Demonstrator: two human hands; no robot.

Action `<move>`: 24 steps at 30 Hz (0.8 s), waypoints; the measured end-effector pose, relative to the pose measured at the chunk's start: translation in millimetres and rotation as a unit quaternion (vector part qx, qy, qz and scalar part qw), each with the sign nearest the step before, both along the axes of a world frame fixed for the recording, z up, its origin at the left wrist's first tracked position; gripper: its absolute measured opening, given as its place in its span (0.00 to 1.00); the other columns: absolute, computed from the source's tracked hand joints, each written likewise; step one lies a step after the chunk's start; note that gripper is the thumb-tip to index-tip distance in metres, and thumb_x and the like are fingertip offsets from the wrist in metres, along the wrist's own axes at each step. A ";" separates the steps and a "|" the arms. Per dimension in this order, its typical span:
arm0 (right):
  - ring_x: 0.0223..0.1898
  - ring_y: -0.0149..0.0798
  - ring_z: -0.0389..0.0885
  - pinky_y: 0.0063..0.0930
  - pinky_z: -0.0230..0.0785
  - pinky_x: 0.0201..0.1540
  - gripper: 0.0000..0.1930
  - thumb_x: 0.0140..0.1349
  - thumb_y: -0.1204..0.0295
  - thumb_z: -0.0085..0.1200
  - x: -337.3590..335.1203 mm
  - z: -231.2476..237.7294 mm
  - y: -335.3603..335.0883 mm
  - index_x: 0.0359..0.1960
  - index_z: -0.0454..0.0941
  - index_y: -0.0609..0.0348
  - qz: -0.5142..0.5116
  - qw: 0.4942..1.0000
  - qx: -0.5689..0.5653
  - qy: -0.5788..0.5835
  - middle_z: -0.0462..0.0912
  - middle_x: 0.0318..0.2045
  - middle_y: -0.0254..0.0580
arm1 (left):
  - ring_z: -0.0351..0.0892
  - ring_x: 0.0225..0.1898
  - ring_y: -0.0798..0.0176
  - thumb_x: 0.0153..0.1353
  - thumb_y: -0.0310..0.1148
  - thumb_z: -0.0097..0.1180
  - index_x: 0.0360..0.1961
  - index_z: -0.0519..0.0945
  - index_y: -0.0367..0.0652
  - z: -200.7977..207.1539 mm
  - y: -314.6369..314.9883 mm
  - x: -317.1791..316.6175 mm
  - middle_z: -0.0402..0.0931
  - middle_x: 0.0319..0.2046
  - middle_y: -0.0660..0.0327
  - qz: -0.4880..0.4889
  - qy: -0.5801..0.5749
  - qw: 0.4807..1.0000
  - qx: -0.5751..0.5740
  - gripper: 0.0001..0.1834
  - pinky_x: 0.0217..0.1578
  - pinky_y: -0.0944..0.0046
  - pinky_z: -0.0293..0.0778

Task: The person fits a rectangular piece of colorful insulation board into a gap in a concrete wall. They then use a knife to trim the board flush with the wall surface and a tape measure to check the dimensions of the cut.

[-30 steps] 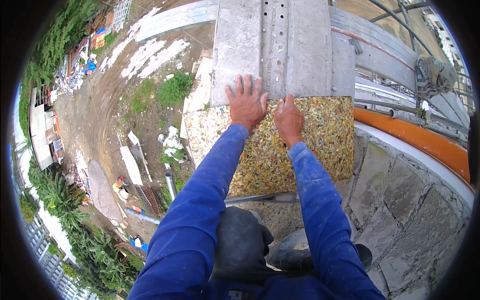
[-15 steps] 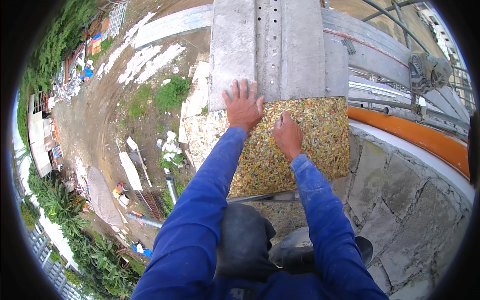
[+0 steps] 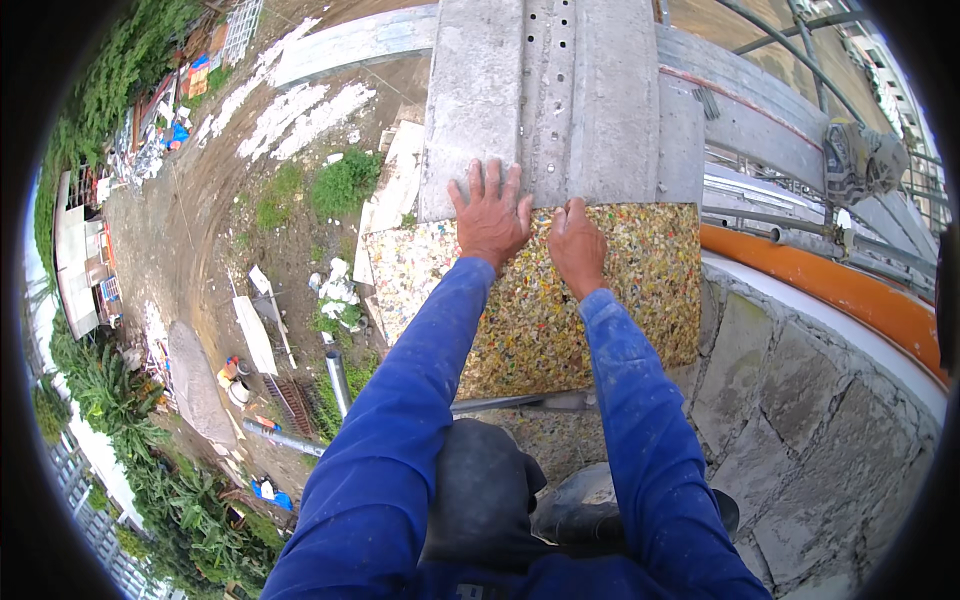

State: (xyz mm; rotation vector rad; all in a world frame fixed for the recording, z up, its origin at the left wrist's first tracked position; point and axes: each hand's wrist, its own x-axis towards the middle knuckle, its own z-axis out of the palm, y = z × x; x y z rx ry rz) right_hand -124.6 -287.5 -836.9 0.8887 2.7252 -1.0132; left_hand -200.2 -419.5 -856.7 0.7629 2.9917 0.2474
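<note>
Right hand moved to far edge of speckled board — curled, grip unclear; left hand spread, board beneath both.

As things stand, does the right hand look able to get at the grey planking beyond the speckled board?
Probably yes: the right hand is curled near the far edge of the speckled board, the grey planking begins just past it, and nothing visible lies between; the left hand is alongside.
</note>
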 end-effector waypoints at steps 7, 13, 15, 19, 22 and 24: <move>0.32 0.64 0.84 0.60 0.72 0.37 0.11 0.71 0.64 0.46 -6.3 7.0 -0.1 0.45 0.70 0.58 0.025 0.999 0.019 -0.025 0.84 0.27 0.60 | 0.53 0.75 0.40 0.71 0.53 0.46 0.70 0.70 0.52 -1.2 0.0 -1.0 0.62 0.71 0.52 -0.003 0.008 1.000 -0.004 0.31 0.68 0.22 0.45; 0.33 0.65 0.84 0.61 0.72 0.40 0.12 0.69 0.64 0.48 16.1 17.8 -7.6 0.46 0.72 0.57 0.029 0.995 0.003 -0.096 0.84 0.28 0.62 | 0.53 0.75 0.40 0.71 0.51 0.47 0.70 0.70 0.53 3.5 1.4 0.4 0.61 0.72 0.50 -0.011 0.007 1.000 -0.015 0.30 0.68 0.23 0.47; 0.33 0.66 0.84 0.61 0.72 0.41 0.11 0.69 0.64 0.48 28.3 24.6 -5.6 0.46 0.72 0.58 0.057 0.989 -0.014 -0.136 0.84 0.28 0.62 | 0.53 0.75 0.40 0.71 0.51 0.47 0.71 0.69 0.53 2.3 0.8 -0.3 0.61 0.72 0.50 -0.006 0.002 1.000 -0.012 0.30 0.68 0.23 0.47; 0.34 0.66 0.83 0.61 0.71 0.41 0.11 0.69 0.65 0.48 12.2 16.7 7.3 0.44 0.72 0.58 0.009 0.998 -0.047 -0.030 0.84 0.29 0.63 | 0.53 0.75 0.40 0.71 0.51 0.47 0.71 0.69 0.53 0.9 0.1 -0.1 0.61 0.72 0.50 -0.007 0.010 1.000 -0.008 0.30 0.67 0.23 0.47; 0.35 0.66 0.83 0.62 0.71 0.40 0.11 0.70 0.64 0.47 -5.1 1.1 11.1 0.44 0.72 0.59 -0.014 0.999 -0.040 -0.003 0.84 0.30 0.63 | 0.53 0.75 0.40 0.71 0.51 0.47 0.70 0.70 0.53 2.7 1.8 -1.5 0.60 0.72 0.51 -0.007 0.003 1.000 -0.006 0.30 0.68 0.23 0.47; 0.35 0.66 0.83 0.61 0.70 0.41 0.11 0.70 0.64 0.47 -4.7 3.4 9.3 0.44 0.72 0.59 -0.004 0.999 -0.031 -0.024 0.84 0.30 0.62 | 0.54 0.75 0.40 0.71 0.51 0.47 0.70 0.70 0.53 0.9 1.2 -0.9 0.61 0.72 0.51 -0.009 0.011 1.000 -0.005 0.30 0.68 0.23 0.47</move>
